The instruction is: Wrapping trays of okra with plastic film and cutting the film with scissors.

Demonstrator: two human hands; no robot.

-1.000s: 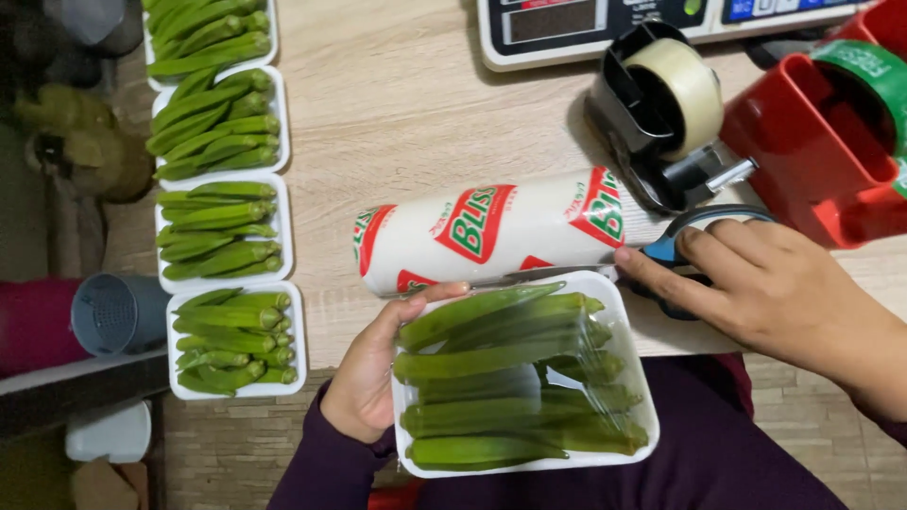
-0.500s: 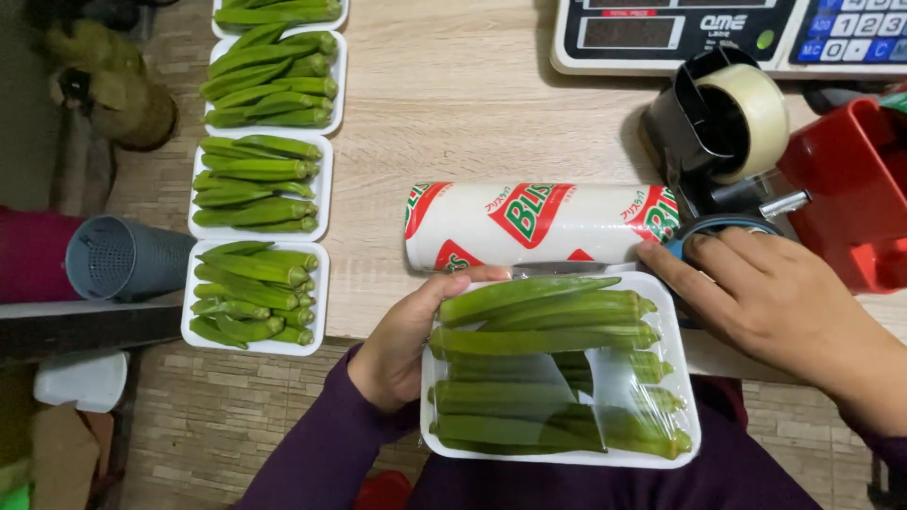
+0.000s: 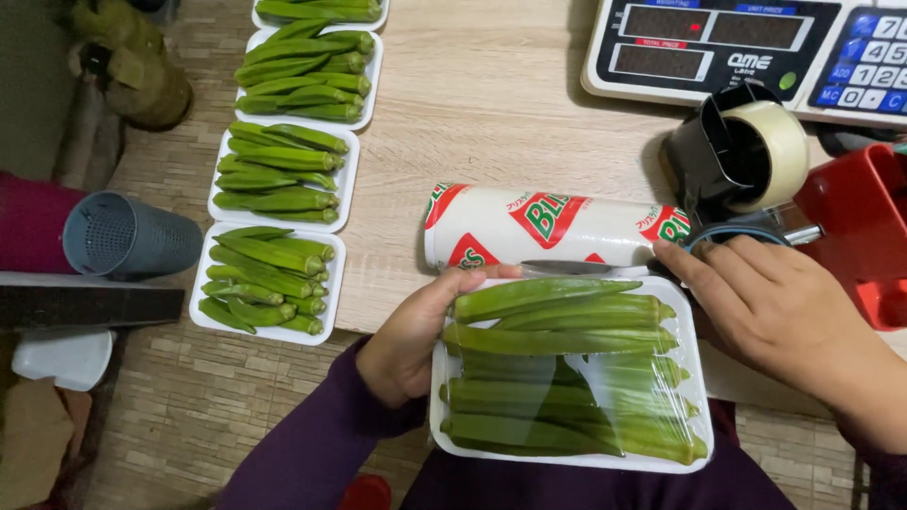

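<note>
A white tray of okra (image 3: 567, 453) (film partly over it) sits at the tabletop (image 3: 491, 104) edge. The left hand (image 3: 411, 345) holds its left rim in its grip; the right hand (image 3: 770, 307) rests loosely curled beside the cling-film roll (image 3: 557, 227).

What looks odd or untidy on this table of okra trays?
Nothing is spilled or damaged. Only the tray of okra held by the left hand is half done: clear film covers just its lower right part, with the right hand at its edge.
</note>
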